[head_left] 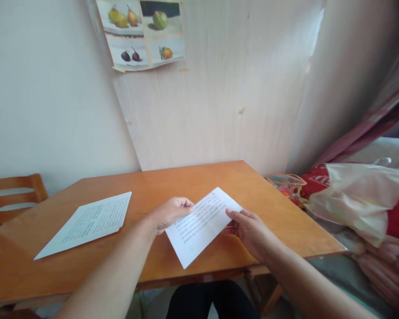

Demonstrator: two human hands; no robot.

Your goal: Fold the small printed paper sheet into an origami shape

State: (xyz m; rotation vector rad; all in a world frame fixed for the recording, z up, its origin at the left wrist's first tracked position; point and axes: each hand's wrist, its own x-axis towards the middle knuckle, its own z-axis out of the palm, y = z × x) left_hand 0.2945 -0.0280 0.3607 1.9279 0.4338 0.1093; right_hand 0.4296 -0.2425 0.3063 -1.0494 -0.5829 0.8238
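Observation:
Between my two hands is a white sheet of paper (pixel 202 226) covered in rows of printed text, held tilted above the near part of the wooden table (pixel 199 177). My left hand (pixel 176 212) pinches its left edge, thumb on top. On the opposite edge my right hand (pixel 246 226) grips it, thumb on the printed face and fingers underneath. The fingers under the paper are mostly hidden. To the left, other printed sheets (pixel 89 221) lie flat on the table in what looks like a small pile.
A wooden chair (pixel 16 190) stands at the far left. Beyond the table's right edge are a wire basket (pixel 287 180), a whitish plastic bag (pixel 355 199) and red fabric. A fruit picture sheet (pixel 142 35) hangs on the board (pixel 213 115) behind the table.

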